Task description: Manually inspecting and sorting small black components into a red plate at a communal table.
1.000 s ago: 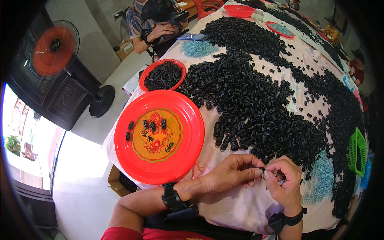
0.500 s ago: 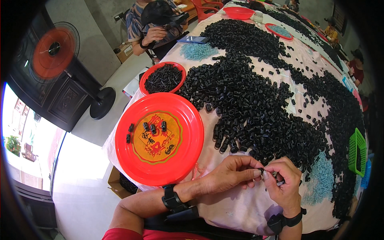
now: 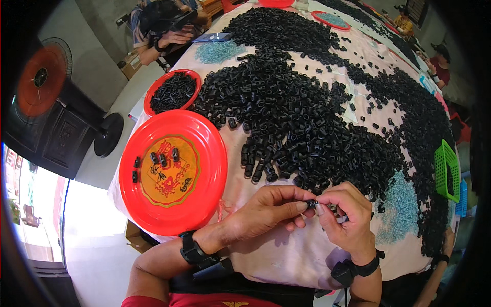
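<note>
My left hand (image 3: 266, 214) is closed in a pinch on a small black plastic part (image 3: 310, 204). Thumb and index finger of my right hand (image 3: 352, 217) meet at the same part from the other side. More small dark pieces show between the curled fingers of my right hand, too covered to make out. Both hands are just above the pink cloth (image 3: 276, 258), in front of a large heap of black tube-shaped plastic parts (image 3: 286, 117). To the left, a round red tray (image 3: 207, 197) carries several black parts.
A red bowl (image 3: 193, 100) of thin black pieces stands behind the tray. Small clear bluish pieces lie in piles, one (image 3: 399, 210) right of my hands. Further right is a green basket (image 3: 446, 169). A person (image 3: 163, 30) sits at the far left, near a standing fan (image 3: 43, 77).
The whole view has shifted, so the tray and heap appear further left. My hands stay together at the small part, which now shows more plainly between the fingertips.
</note>
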Motion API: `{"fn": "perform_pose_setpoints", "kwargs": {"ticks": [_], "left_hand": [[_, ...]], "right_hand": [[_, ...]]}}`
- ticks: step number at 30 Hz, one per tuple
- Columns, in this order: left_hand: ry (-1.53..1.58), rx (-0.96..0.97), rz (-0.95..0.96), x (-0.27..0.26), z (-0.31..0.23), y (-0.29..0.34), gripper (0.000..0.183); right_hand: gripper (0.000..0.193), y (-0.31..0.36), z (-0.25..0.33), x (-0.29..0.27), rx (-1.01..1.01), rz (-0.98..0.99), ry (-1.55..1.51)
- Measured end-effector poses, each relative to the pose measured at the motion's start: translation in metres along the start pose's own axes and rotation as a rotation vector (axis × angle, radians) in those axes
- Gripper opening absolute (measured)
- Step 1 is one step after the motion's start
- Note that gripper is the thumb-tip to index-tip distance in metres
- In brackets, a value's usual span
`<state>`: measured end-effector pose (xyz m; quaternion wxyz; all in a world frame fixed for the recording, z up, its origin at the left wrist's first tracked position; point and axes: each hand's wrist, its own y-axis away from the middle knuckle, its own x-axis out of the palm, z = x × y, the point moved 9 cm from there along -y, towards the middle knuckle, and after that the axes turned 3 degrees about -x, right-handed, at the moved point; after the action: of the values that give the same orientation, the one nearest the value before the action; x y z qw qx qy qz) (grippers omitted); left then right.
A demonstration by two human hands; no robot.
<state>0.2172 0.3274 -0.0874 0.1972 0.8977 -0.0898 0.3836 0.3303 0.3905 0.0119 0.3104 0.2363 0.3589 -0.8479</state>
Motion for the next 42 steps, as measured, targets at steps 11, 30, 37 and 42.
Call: {"fn": "perform_pose_setpoints", "kwargs": {"ticks": [11, 30, 37, 42], "left_hand": [[-0.053, 0.011, -0.005, -0.003, 0.002, -0.001, 0.027], [0.045, 0.051, -0.143, -0.010, -0.015, 0.006, 0.029], [-0.006, 0.051, -0.100, -0.008, -0.014, 0.004, 0.027], [-0.073, 0.059, -0.115, -0.008, -0.013, 0.004, 0.027]], "right_hand": [[0.019, 0.001, 0.005, 0.002, -0.101, -0.039, 0.056], [0.014, 0.003, -0.015, 0.011, 0.032, 0.137, 0.217], [0.016, 0.002, -0.007, 0.019, -0.044, 0.196, 0.293], [0.020, 0.006, -0.006, 0.027, -0.088, 0.200, 0.304]]}}
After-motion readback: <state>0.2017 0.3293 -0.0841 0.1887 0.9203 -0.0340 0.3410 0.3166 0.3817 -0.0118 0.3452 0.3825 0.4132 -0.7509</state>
